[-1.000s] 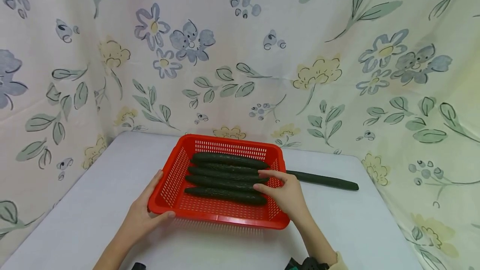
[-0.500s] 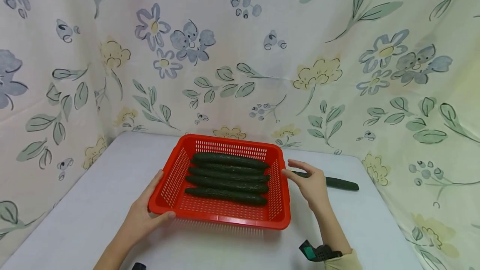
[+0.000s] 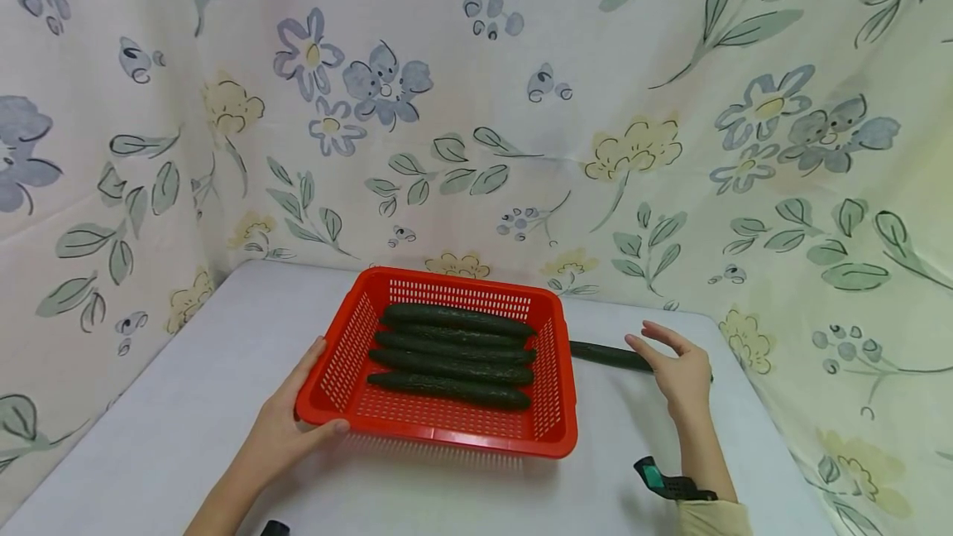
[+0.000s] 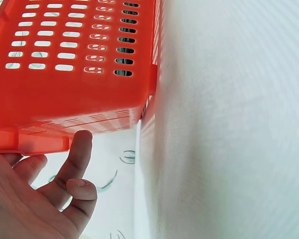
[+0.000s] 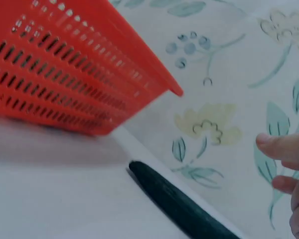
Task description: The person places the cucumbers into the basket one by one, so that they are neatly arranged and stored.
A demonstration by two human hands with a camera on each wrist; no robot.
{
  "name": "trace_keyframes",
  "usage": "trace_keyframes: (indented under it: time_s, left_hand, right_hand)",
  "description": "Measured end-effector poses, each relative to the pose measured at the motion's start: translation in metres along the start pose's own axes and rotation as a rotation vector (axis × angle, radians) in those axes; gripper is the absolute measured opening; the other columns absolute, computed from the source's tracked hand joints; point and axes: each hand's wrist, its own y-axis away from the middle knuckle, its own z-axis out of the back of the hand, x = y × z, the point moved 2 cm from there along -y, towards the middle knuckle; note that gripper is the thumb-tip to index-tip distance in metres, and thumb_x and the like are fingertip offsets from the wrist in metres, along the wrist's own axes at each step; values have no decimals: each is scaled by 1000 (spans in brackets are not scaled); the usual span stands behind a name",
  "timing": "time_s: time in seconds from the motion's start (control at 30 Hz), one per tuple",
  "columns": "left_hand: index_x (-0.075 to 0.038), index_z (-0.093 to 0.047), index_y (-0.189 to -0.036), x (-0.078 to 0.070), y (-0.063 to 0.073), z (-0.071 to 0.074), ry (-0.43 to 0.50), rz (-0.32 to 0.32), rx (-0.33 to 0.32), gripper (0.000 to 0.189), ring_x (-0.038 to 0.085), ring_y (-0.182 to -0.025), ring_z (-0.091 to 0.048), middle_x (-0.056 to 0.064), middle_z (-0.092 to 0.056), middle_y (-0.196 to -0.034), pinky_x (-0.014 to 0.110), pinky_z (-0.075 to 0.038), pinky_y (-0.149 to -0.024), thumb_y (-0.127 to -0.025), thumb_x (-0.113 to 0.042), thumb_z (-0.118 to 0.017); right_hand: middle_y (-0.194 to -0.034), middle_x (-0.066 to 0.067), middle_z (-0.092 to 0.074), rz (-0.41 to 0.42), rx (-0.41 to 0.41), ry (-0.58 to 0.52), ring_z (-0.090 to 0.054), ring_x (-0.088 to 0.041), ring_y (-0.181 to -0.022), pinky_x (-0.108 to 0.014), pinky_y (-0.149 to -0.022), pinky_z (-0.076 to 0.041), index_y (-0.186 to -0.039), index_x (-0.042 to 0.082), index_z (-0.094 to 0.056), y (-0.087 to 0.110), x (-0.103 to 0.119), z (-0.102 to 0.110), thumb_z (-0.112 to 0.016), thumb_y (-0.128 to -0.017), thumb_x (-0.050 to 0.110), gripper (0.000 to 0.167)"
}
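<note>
A red plastic basket [image 3: 439, 442] with slotted walls stands on the table, several dark green cucumbers [image 3: 450, 366] lying side by side in it. My left hand [image 3: 279, 428] grips its near left corner, thumb at the front rim and fingers along the left side. The left wrist view shows that hand [image 4: 50, 194] at the rim, some fingers away from the wall. To the right of the basket, one more cucumber [image 3: 606, 355] lies on the table; its right part is mostly hidden behind my right hand [image 3: 681, 366]. That hand is above it, thumb and fingers apart, holding nothing.
The white table [image 3: 223, 337] extends around the basket and ends at a floral cloth [image 3: 476, 106] hanging behind and at both sides. Black straps [image 3: 673, 482] are on the wrists. The loose cucumber's left end lies close to the basket's right wall.
My right hand has left the inside of the basket and moved right, past its rim, to above the loose cucumber. The left hand and the basket have stayed put.
</note>
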Motion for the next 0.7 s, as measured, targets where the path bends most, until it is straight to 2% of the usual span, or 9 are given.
trace_keyframes:
  time_s: [0.27, 0.5, 0.7]
  left_hand:
    - [-29, -18, -172, 0, 1, 0, 21, -1, -2, 120, 40, -139, -51, 12, -30, -174, 22, -51, -95, -79, -26, -94]
    - [-29, -18, -172, 1, 0, -1, 20, 2, 2, 121, 39, -138, -52, 14, -31, -173, 23, -52, -93, -79, -27, -94]
    - [-30, -17, -172, 1, 1, 0, 9, 10, 4, 121, 39, -139, -51, 12, -31, -173, 25, -52, -94, -79, -29, -94]
  right_hand:
    - [-146, -18, -64, 31, 14, 53, -36, -36, -155, -62, -122, -33, -142, 6, -67, -11, -27, -1, -87, -90, 39, 64]
    - [-152, -15, -60, 27, 23, 109, -39, -39, -154, -52, -112, -43, -144, 8, -66, -17, -54, -6, -86, -89, 44, 69]
    - [-160, -19, -51, 26, 33, 146, -34, -44, -155, -61, -124, -31, -149, 11, -63, -21, -69, -9, -88, -88, 41, 73]
